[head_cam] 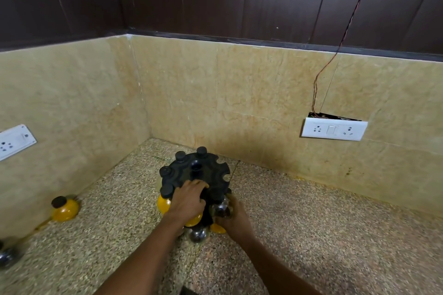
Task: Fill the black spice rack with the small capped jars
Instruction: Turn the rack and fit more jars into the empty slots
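Note:
The black round spice rack [215, 176] stands on the speckled counter in the corner. Several black-capped jars hang in its rim slots; open slots show on its right side. My left hand [189, 200] rests on the rack's top, fingers spread over it. My right hand [233, 219] grips a jar with dark contents [221, 208] at the rack's lower front right. A yellow-filled jar [164, 203] hangs at the left, and another dark jar [197, 235] sits low in front.
A loose yellow jar with a black cap [64, 208] stands by the left wall, and a dark jar [8, 255] sits at the far left edge. White socket plates are on the right wall [334, 130] and left wall [15, 141]. Tiled walls close the corner.

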